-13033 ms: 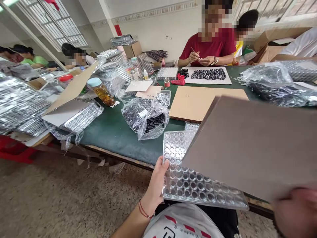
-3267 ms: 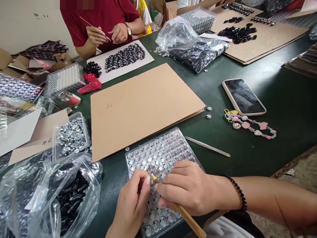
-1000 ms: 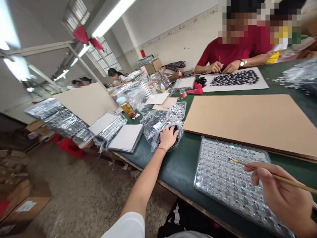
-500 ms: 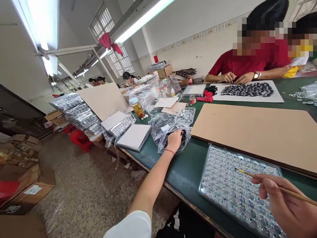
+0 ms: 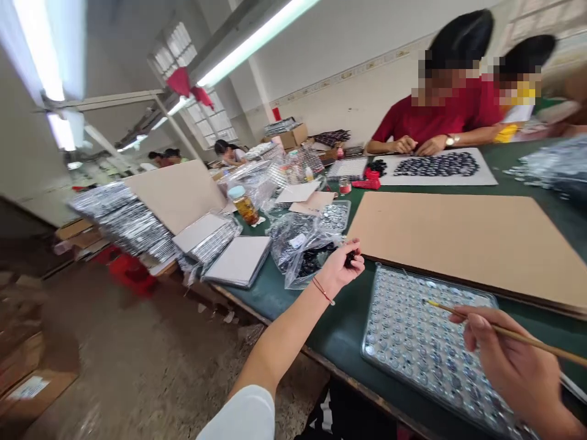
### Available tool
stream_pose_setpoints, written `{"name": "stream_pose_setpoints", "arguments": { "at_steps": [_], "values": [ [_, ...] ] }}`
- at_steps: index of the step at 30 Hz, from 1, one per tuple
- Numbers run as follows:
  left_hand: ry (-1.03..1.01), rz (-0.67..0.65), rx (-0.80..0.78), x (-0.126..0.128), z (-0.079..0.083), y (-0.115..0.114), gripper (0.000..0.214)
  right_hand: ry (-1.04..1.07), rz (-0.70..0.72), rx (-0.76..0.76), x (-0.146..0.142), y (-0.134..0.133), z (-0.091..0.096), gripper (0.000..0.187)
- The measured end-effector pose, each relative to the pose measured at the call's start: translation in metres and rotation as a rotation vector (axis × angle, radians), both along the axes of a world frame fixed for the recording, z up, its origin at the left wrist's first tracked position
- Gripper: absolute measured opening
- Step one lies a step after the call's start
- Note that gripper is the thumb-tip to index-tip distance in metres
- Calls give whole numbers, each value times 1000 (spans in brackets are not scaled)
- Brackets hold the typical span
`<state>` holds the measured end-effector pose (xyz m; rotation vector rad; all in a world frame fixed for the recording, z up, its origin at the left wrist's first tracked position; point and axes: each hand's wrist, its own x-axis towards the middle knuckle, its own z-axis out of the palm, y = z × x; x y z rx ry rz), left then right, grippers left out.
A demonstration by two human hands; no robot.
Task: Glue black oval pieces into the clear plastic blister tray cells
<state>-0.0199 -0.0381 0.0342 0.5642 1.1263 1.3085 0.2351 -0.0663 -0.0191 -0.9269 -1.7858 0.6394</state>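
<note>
My left hand (image 5: 345,264) is closed around a few small black pieces (image 5: 351,258); fingers hide part of them. It is just right of an opened clear plastic bag (image 5: 298,282) with more black pieces (image 5: 316,260) inside. My right hand (image 5: 509,348) pinches a thin wooden stick (image 5: 523,338) with a yellowish tip, perhaps a fine brush. The tip points down over a clear plastic tray (image 5: 403,348) filled with rows of small round, glassy pieces. That tray lies on the green table (image 5: 330,324), partly covered by my right hand.
A large brown board (image 5: 458,238) lies beyond the tray. White-topped stacks (image 5: 241,260), a jar with a blue lid (image 5: 245,206) and a small tray of silvery pieces (image 5: 334,217) are at the left and centre. Opposite, a person in red (image 5: 440,119) works over black pieces on a white sheet (image 5: 486,174).
My left hand has come out of the bag and moved right, now holding black pieces. The view has turned slightly right. My right hand keeps the stick over the tray.
</note>
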Motion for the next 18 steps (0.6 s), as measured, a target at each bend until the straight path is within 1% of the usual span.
{"name": "stream_pose_setpoints", "arguments": {
  "at_steps": [3,5,8,10,12,16,18],
  "values": [
    [-157,-167,-42,21,0,10,12,43,56,-46,-1,3,2,16],
    [-236,-273,-65,29,-4,13,17,86,50,-39,-2,6,3,16],
    [-265,-354,-24,34,-10,9,14,135,33,-31,-5,9,5,15],
    [-207,-393,-2,36,-13,2,11,164,30,-37,-6,10,7,15],
    [-123,-445,-17,40,-14,-5,12,186,31,-39,-6,11,11,15],
    [139,-586,-51,53,-15,-17,23,214,28,-19,-4,9,20,14],
    [261,-630,-41,58,-16,-20,30,219,32,-9,-4,8,22,14]
  ]
}}
